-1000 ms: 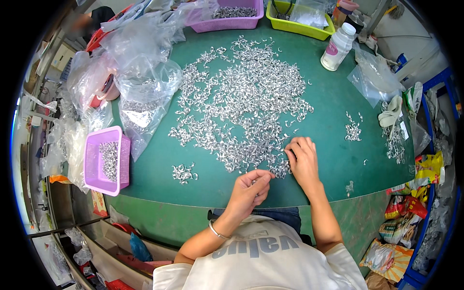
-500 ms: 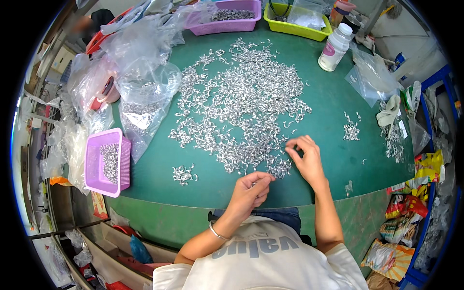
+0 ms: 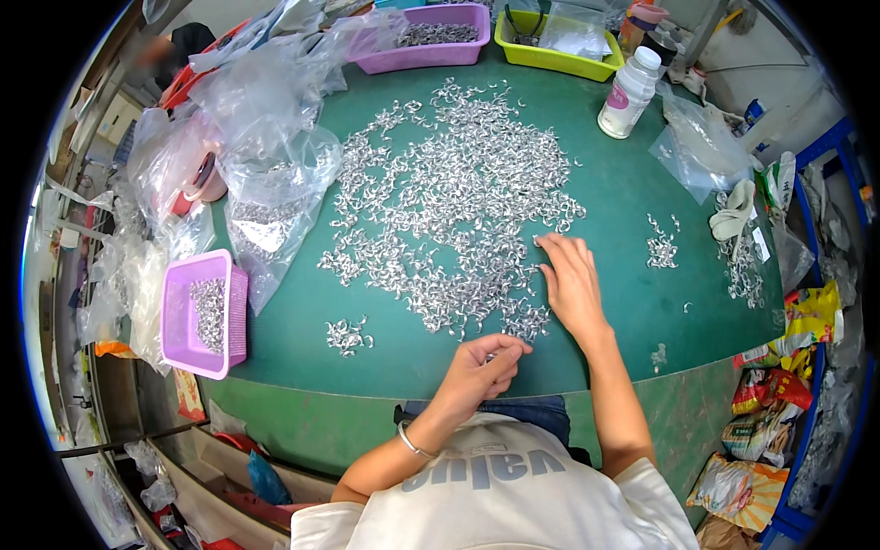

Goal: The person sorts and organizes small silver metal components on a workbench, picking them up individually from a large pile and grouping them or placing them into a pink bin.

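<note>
Many small curved silver metal pieces (image 3: 458, 183) lie in a wide, loose pile on the green tabletop (image 3: 632, 312). At the pile's near edge is my left hand (image 3: 481, 371), its fingers curled with thumb against forefinger. A bit of silver shows between those fingers, seemingly small curved pieces, mostly hidden by the hand. Just beyond its fingertips sits a little clump of pieces (image 3: 525, 323). My right hand (image 3: 573, 284) is palm down at the pile's right edge, fingers stretched out and thumb apart. Its forefinger tip reaches a single piece, and I see nothing gripped.
Small separate heaps lie left (image 3: 348, 336) and right (image 3: 662, 249). A purple basket (image 3: 240, 316) of pieces stands left, beside plastic bags (image 3: 275, 215). Along the back are a purple tray (image 3: 422, 60), a yellow-green tray (image 3: 559, 61) and a white bottle (image 3: 628, 96).
My right hand has moved slightly away from me, and its fingers have straightened toward the pile's edge. My left hand stays curled, shifted slightly right and nearer me.
</note>
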Demonstrator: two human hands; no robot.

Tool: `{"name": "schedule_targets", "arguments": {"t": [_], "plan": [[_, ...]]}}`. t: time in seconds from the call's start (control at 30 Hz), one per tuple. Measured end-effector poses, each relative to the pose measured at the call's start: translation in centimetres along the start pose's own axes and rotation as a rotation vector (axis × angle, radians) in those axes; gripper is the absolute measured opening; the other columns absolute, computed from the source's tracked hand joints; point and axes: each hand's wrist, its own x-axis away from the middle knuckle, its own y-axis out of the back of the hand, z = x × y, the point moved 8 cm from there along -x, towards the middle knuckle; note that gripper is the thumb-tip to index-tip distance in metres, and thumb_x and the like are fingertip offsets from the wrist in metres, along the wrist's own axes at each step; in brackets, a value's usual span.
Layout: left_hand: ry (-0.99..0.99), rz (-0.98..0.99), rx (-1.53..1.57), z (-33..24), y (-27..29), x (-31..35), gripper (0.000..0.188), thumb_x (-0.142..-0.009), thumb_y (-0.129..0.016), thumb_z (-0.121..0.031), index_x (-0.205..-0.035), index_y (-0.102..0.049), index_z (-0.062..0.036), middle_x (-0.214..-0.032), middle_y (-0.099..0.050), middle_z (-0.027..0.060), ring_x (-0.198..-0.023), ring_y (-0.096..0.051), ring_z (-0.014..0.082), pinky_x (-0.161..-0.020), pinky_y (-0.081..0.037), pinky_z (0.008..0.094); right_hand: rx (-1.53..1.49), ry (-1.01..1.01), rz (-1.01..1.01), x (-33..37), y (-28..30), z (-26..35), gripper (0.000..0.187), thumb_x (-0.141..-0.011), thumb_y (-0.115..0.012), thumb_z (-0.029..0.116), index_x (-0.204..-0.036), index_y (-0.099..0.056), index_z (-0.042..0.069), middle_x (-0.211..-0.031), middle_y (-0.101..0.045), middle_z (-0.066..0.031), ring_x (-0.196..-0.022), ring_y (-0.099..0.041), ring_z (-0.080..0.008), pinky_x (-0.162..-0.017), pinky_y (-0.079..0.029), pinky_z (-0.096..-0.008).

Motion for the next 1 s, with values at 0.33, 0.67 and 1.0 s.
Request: {"name": "schedule_targets", "arguments": {"t": [0.33, 0.67, 1.0], "plan": [[0.132, -0.007, 0.403, 1.4, 0.9, -0.6, 0.022, -0.090, -0.047, -0.013, -0.105, -0.051, 0.0024, -0.075, -0.047, 0.0028, -0.057, -0.040, 0.0069, -0.039, -0.029, 0.0165, -0.168, 0.031, 0.370, 3.0, -1.7, 0.6, 0.027, -0.084, -0.054, 0.012, -0.109, -0.056, 0.001, -0.124, -0.049, -0.0129, -0.118, -0.041, -0.0313, -0.099, -0.032, -0.0403], [0.330, -0.222, 0.696, 2.3, -1.4, 0.1, 0.025, -0.089, -0.047, -0.016, -0.104, -0.051, 0.0034, -0.082, -0.052, 0.0078, -0.069, -0.051, 0.0156, -0.050, -0.045, 0.0218, -0.139, -0.075, 0.041, -4.7, -1.1, -8.5, 0.047, -0.079, -0.061, 0.031, -0.120, -0.052, 0.010, -0.133, -0.039, -0.0146, -0.126, -0.031, -0.0324, -0.105, -0.020, -0.0447], [0.455, 0.129, 0.691, 6.6, -1.0, 0.0, 0.021, -0.091, -0.046, -0.021, -0.088, -0.053, -0.0018, -0.065, -0.040, 0.0016, -0.047, -0.034, 0.0059, -0.032, -0.025, 0.0167, -0.230, 0.108, 0.418, 3.0, -1.6, -1.6, 0.042, -0.082, -0.056, 0.018, -0.122, -0.048, 0.010, -0.135, -0.037, -0.0107, -0.127, -0.031, -0.0296, -0.107, -0.018, -0.0458]]}}
